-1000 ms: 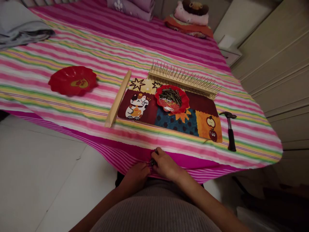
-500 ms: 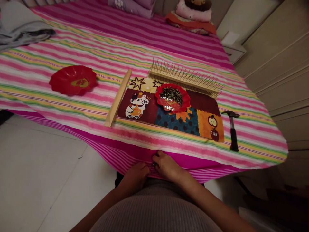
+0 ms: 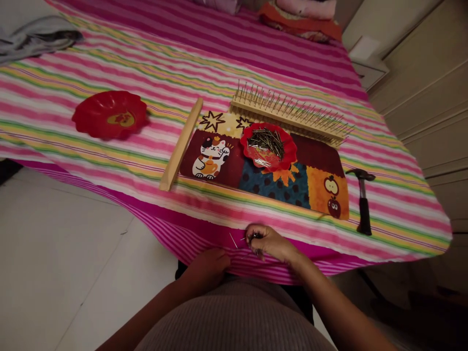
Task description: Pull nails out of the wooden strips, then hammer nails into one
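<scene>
My right hand (image 3: 272, 243) is closed around several nails (image 3: 257, 242), some poking out of its fingers, just above the magenta edge of the bedsheet (image 3: 204, 236). One loose nail (image 3: 233, 240) shows to the left of it, against the sheet. My left hand (image 3: 211, 264), fingers curled, grips the hanging striped sheet close to my body. Beyond the hands, a red scalloped dish (image 3: 290, 146) with a heap of nails stands on a patterned mat (image 3: 223, 156).
Behind the mat, wooden strips (image 3: 292, 119) bristle with upright nails. A bare wooden strip (image 3: 182, 146) lies along the mat's left side. A claw hammer (image 3: 363, 204) rests on the right. Another red dish (image 3: 111, 114) and grey clothing (image 3: 36, 36) are on the left.
My right hand has moved right and slightly up, away from my left hand, and nails now show in it. The loose nail has come into sight. The left hand has hardly moved.
</scene>
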A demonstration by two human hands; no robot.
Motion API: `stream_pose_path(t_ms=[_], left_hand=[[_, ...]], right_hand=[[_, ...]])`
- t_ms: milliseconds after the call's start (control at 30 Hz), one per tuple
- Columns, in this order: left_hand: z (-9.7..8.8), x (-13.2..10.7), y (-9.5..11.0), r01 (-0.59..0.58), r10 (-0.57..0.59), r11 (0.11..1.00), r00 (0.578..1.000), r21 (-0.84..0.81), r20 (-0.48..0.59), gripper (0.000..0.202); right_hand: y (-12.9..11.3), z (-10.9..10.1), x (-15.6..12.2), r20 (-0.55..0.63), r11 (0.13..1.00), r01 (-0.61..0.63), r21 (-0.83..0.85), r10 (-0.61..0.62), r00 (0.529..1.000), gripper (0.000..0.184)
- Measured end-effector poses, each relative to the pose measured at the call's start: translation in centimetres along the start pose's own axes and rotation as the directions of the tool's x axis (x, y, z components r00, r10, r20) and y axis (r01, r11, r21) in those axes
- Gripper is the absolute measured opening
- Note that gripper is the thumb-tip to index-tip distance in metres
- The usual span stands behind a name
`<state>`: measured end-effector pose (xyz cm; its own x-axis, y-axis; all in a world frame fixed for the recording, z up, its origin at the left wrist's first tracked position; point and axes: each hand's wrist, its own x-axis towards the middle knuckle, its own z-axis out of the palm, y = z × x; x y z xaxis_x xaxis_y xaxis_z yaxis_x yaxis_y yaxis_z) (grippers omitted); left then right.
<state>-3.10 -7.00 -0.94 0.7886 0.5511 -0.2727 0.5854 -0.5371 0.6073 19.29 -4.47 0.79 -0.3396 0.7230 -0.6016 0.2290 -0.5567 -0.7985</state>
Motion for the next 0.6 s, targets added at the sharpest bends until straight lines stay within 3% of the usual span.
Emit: stream_pose_path(t_ms=[167,367,467,600], left_hand=[[-0.5,0.2,-0.1,-0.035,0.036,0.997,0.999,-0.062,0.015,0.015],[-3.7,1.0,0.4,-0.034,0.073,0.947,0.991,-0.319,0.113,0.01],[-4.0,1.4,0.1,0.015,0.065,0.909,0.982,-0.416,0.179,0.01],[-2.2,2.0,-1.1,0.12,0.003,0.844,0.974,-0.523,0.227,0.013]], right_hand=[[-2.0,-0.9,-1.0,-0.031,0.98,-0.068,0.187,0.075,0.997,0.016],[-7.0,-3.1,-2.4,-0.1,0.96,-0.038,0.278,0.068,0.993,0.015],[-10.8,-5.3,-2.3,-0.145,0.975,0.018,0.22,0.015,0.989,0.015],[-15.5,-8.5,0.1,-0.234,0.995,0.104,0.005,-0.1,0.967,0.015]])
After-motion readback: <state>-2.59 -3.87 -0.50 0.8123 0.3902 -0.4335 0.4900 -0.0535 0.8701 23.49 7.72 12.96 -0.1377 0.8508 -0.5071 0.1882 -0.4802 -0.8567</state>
